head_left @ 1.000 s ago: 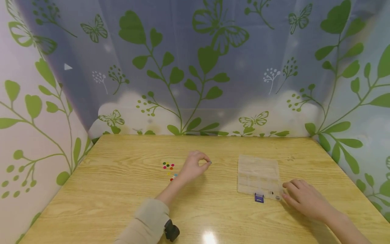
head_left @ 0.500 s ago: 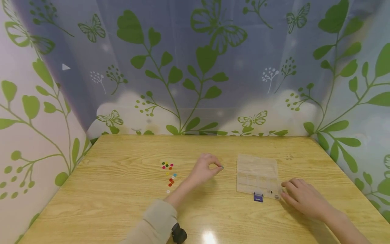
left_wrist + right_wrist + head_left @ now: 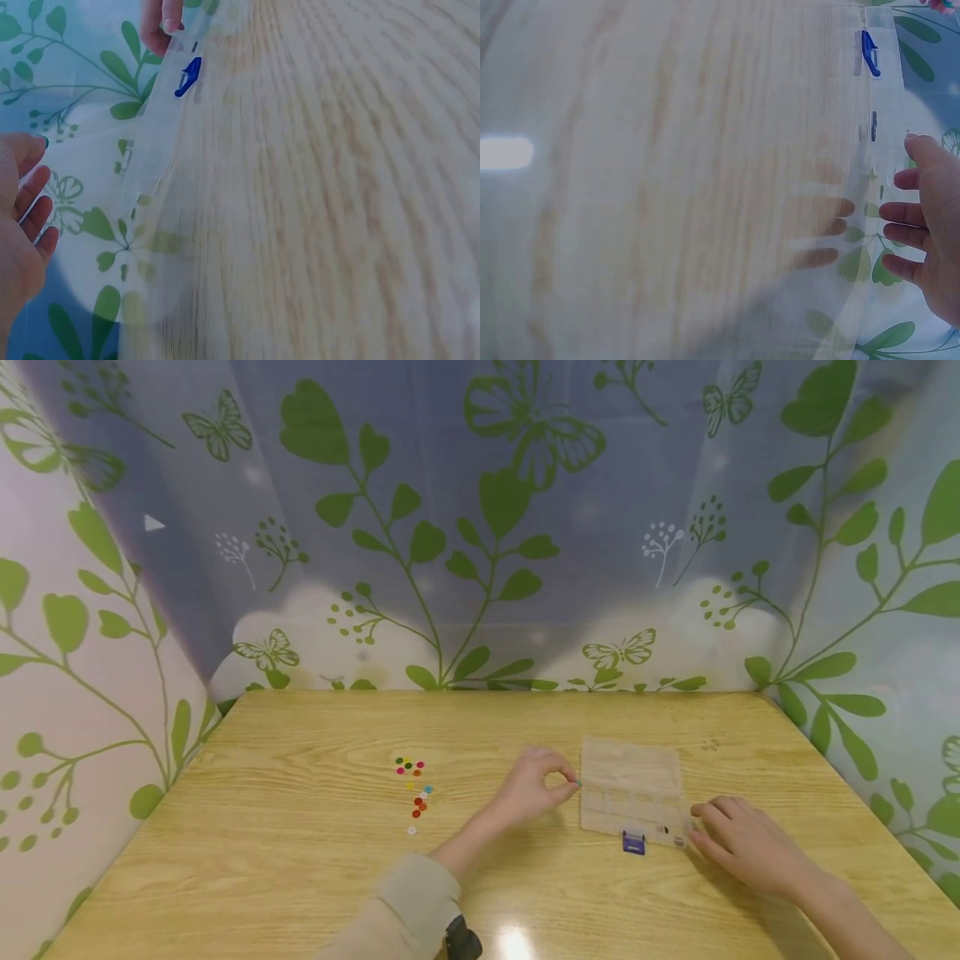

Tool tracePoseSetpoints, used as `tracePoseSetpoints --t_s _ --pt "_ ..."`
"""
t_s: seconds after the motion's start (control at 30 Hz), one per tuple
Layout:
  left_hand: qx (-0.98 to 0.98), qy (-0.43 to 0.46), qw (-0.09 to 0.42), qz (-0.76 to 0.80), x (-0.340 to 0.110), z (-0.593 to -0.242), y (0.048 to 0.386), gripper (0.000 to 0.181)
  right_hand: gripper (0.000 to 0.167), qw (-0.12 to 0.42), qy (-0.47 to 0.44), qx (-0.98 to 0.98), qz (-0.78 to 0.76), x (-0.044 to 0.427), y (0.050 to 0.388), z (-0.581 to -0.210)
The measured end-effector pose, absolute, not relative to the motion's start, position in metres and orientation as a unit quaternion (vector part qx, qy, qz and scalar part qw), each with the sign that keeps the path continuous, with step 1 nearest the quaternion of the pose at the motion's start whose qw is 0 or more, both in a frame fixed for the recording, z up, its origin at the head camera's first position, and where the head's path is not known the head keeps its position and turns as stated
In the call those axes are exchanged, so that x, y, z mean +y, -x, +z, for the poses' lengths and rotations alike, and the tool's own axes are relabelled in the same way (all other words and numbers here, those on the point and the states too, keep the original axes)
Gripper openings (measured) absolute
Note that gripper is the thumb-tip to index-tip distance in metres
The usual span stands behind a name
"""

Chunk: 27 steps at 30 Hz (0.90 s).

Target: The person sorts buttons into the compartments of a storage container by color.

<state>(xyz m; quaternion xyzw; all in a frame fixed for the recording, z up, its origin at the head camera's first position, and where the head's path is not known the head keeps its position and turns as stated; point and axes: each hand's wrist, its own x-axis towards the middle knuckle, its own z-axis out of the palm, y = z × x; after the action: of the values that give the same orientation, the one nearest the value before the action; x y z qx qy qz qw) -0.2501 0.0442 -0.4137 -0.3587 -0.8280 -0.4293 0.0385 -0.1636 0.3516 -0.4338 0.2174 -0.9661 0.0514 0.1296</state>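
In the head view my left hand (image 3: 534,787) pinches a small blue-green button (image 3: 578,783) between thumb and forefinger, at the left edge of a clear compartment box (image 3: 632,772). The left wrist view shows the button (image 3: 46,142) at the fingertips of that hand (image 3: 21,217). My right hand (image 3: 746,843) rests beside the box's right edge, fingers loosely bent and holding nothing. A purple-blue latch (image 3: 633,842) sits on the box's front side, and small dark pieces (image 3: 678,841) lie in its front right corner.
Several coloured buttons (image 3: 417,814) lie scattered on the wooden table (image 3: 300,877), left of my left forearm. Some faint clear pieces (image 3: 710,743) lie behind the box at the right. A leaf-patterned cloth (image 3: 450,610) hangs behind the table.
My left hand has moved right with the button, from near the scattered buttons to the box's left edge. My right hand has stayed in place beside the box.
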Motion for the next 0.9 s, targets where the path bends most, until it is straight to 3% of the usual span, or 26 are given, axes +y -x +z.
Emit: tracePoseSetpoints --t_s 0.2,0.9 --pt "-0.822 0.380 0.049 -0.422 0.057 -0.414 0.247 0.005 0.026 0.136 -0.225 -0.964 0.048 0.351 0.163 -0.433" --pt "-0.813 0.382 -0.012 -0.440 0.088 -0.417 0.233 0.007 0.026 0.132 -0.221 -0.965 0.046 0.351 0.164 -0.433"
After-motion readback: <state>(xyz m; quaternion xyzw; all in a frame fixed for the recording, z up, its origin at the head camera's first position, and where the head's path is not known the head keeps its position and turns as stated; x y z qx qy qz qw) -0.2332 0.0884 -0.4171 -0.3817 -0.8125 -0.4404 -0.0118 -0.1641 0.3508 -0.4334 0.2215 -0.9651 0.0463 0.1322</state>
